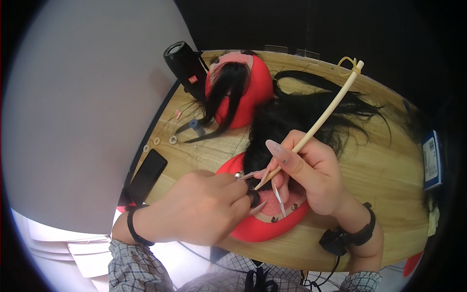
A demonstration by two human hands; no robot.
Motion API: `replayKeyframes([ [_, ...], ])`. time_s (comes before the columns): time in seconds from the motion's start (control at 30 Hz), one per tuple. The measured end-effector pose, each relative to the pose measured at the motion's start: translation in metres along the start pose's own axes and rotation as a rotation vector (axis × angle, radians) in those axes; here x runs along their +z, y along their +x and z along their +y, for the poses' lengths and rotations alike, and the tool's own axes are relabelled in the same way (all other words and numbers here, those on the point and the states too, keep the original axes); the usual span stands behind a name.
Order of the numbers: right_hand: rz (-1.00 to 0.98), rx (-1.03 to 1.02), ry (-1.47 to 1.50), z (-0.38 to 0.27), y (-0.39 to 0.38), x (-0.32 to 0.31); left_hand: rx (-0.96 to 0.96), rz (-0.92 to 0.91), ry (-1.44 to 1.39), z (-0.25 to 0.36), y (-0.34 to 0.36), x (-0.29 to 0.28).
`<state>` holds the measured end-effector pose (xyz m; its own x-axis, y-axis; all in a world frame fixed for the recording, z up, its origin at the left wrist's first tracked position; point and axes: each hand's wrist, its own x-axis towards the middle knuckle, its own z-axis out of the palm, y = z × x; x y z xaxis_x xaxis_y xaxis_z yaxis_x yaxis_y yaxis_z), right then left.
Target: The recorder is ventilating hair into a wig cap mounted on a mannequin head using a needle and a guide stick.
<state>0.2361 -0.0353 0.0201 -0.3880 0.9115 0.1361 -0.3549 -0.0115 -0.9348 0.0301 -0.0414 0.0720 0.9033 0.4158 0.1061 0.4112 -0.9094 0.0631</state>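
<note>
My right hand (311, 175) grips a long, pale wooden stick (327, 113) like a pen. A rubber band is wound on its upper end. The stick's lower tip points down at a pink net cap (275, 202), stretched over a red head form (265, 231) near the table's front edge. Bent over the cap's left side, my left hand (204, 204) has its fingers pinched together at a dark loop of black hair (253, 197). Its fingertips are partly hidden. Long black hair (272, 124) spreads from the cap toward the back right. The stick's very tip is too small to make out.
A second red head form (262, 80) with a cap and black hair stands behind, beside a black cylindrical speaker (184, 68). On the left lie a phone (148, 175), small rings (156, 140) and a thread spool (195, 124). A blue-white box (431, 160) stands at the right edge.
</note>
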Motion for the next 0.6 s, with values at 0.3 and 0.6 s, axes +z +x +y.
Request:
replayKeyframes([
  [0.3,0.023,0.008,0.004,0.0,0.003,0.001,0.112,0.1,-0.073,0.001,-0.008,0.008],
  [0.6,0.028,-0.048,0.047,0.001,0.003,0.004,-0.004,0.256,0.133,0.004,-0.005,0.005],
])
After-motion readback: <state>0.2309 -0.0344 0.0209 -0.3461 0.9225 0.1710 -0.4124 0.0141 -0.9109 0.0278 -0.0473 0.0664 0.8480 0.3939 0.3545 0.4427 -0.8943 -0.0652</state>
